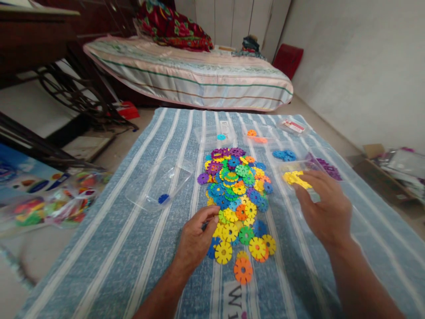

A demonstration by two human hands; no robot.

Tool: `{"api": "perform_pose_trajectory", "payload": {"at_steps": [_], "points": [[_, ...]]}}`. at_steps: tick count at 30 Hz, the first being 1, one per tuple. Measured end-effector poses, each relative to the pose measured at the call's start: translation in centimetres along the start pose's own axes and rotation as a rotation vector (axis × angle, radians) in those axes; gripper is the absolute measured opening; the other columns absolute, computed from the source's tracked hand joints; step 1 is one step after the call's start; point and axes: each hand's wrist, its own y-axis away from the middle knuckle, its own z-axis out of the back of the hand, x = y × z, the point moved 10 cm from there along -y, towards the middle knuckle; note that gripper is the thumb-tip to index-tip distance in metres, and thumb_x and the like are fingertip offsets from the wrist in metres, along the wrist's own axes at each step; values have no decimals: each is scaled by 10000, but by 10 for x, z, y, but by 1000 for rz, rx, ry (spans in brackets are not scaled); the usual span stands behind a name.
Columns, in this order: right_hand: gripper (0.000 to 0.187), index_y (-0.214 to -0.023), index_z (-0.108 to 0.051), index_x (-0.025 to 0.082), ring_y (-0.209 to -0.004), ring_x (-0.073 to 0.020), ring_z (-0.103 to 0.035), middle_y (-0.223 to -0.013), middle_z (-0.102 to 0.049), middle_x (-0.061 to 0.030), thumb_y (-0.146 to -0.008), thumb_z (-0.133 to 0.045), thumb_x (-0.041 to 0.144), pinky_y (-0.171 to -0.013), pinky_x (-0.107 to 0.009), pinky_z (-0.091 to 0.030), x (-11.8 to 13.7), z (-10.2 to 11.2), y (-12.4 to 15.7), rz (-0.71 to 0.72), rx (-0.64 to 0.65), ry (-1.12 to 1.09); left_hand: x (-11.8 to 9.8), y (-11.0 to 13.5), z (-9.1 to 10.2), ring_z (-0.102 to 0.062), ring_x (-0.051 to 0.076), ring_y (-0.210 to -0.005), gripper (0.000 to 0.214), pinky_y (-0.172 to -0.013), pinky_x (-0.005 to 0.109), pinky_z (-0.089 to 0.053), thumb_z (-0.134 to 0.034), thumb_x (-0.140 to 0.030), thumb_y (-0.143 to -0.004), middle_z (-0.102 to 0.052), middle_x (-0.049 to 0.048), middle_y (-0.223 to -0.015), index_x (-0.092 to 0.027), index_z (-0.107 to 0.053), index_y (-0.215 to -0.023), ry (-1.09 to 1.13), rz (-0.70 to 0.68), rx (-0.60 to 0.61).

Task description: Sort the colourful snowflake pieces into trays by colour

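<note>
A heap of slotted plastic flower discs [231,186] in mixed colours lies along the middle of the cloth. My left hand [198,232] rests at its near left edge with fingers curled and thumb close to them; what sits between the tips is hidden. My right hand [327,206] reaches over a clear compartment holding yellow discs [296,178]. Its thumb and forefinger are apart around the yellow pieces, and none is plainly gripped. Blue discs [284,155] lie in the compartment behind, purple discs [328,169] to the right. One orange disc [243,270] lies nearest me.
A clear box [181,170] at left contains a dark blue disc [163,199]. Farther back, clear boxes hold a light blue disc [221,137] and orange discs [257,138]. A small clear packet [292,126] sits at the far right. Beyond the table stands a bed [199,79].
</note>
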Motion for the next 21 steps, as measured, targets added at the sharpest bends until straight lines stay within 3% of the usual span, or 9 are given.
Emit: {"api": "perform_pose_trajectory", "payload": {"at_steps": [2, 5, 8, 10, 16, 21], "points": [[148, -950, -640, 205, -988, -217, -605, -975, -658, -75, -823, -583, 255, -908, -436, -491, 6, -8, 7, 26, 105, -57, 0, 0, 0, -628, 163, -963, 233, -891, 299, -499, -517, -297, -826, -672, 37, -1045, -205, -633, -1006, 5, 8, 1], [129, -918, -642, 207, -1089, -236, -560, -1041, -644, -84, -807, -598, 256, -911, -442, -493, 36, -36, 45, 89, 387, -174, -1, 0, 0, -629, 165, -965, 234, -893, 305, -500, -515, -301, -825, -673, 39, -1042, -203, -633, -1001, 11, 19, 1], [190, -914, -645, 198, -1194, -296, -479, -1150, -609, -106, -739, -664, 267, -933, -502, -463, 58, -59, 86, 93, 627, -165, -2, 0, 0, -626, 169, -980, 230, -899, 309, -498, -515, -302, -825, -674, 42, -1044, -202, -635, -993, 13, 28, -3], [228, -918, -647, 190, -1224, -322, -444, -1203, -582, -116, -705, -693, 257, -955, -531, -434, 64, -66, 102, 84, 718, -134, -3, 0, 1, -630, 170, -973, 228, -894, 306, -500, -518, -301, -822, -677, 42, -1038, -202, -636, -991, 14, 31, -6], [236, -923, -630, 180, -1251, -301, -417, -1224, -566, -109, -694, -661, 132, -1000, -498, -413, 67, -69, 107, 79, 698, -162, -3, -1, 1, -641, 169, -957, 233, -874, 291, -508, -525, -296, -817, -683, 38, -1033, -198, -644, -992, 11, 27, -10], [123, -776, -609, 193, -1207, -250, -470, -1136, -610, -78, -740, -575, 80, -996, -448, -433, 69, -67, 104, 18, 629, -260, 2, -1, 1, -655, 170, -907, 238, -868, 301, -515, -541, -311, -811, -691, 35, -1027, -202, -649, -992, 13, 32, -14]]}}
